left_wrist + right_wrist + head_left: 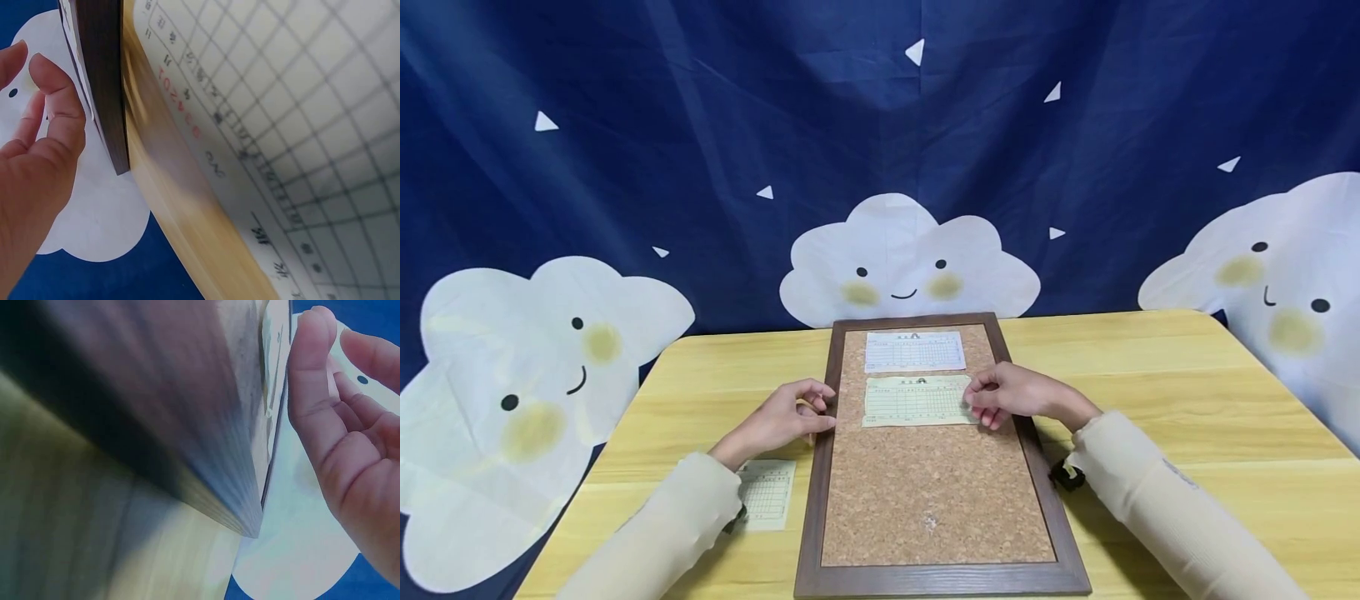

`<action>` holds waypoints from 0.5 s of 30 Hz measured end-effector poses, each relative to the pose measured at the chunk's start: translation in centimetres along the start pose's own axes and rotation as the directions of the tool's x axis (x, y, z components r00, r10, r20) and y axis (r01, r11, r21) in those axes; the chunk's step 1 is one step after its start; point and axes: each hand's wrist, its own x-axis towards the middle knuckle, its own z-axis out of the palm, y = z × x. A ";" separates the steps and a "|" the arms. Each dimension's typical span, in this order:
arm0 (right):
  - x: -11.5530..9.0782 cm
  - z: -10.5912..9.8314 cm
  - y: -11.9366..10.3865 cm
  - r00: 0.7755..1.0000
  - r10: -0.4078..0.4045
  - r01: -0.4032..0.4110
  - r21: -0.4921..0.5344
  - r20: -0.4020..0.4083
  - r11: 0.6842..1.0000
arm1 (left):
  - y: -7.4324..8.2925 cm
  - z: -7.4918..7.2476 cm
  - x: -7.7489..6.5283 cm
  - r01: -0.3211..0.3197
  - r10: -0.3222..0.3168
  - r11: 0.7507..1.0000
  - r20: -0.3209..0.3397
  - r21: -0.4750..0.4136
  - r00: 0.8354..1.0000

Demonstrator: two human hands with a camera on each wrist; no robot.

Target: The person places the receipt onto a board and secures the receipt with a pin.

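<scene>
A brown-framed cork board point(936, 492) lies on the table with two printed form slips on it. The white slip point(914, 352) is at the top, and a pale yellow slip point(916, 402) sits just below it. My right hand point(1011, 393) is over the right end of the yellow slip, fingers bent; in the right wrist view a gap shows between thumb and fingertips point(315, 325), with nothing held there. At the board's left frame, my left hand point(786, 417) has its thumb and bent fingers apart and nothing between them.
Another pale form slip point(767, 496) lies on the wooden table point(1150, 367) left of the board, partly under the left sleeve point(662, 529). Black wrist gear point(1066, 475) hangs below the right forearm. Behind the table hangs a dark blue cloud-print curtain point(850, 108).
</scene>
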 end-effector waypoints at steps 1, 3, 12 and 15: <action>-0.1 0.1 0.1 1.000 0.000 0.000 -0.001 0.000 1.000 | 0.0 -0.1 -0.1 0.001 -0.001 1.000 0.002 0.002 1.000; -0.3 0.3 0.2 1.000 0.000 0.000 -0.004 0.004 1.000 | -0.1 -0.2 -0.5 0.002 -0.002 1.000 0.008 0.009 1.000; -1.3 0.6 0.4 0.999 -0.033 0.033 -0.019 -0.008 0.999 | -0.7 -0.8 -1.7 0.019 -0.020 0.999 0.022 0.029 1.000; -1.8 0.5 0.5 1.000 -0.028 0.028 -0.013 -0.012 1.000 | -0.8 -1.1 -2.0 0.004 -0.007 0.998 0.036 0.064 0.999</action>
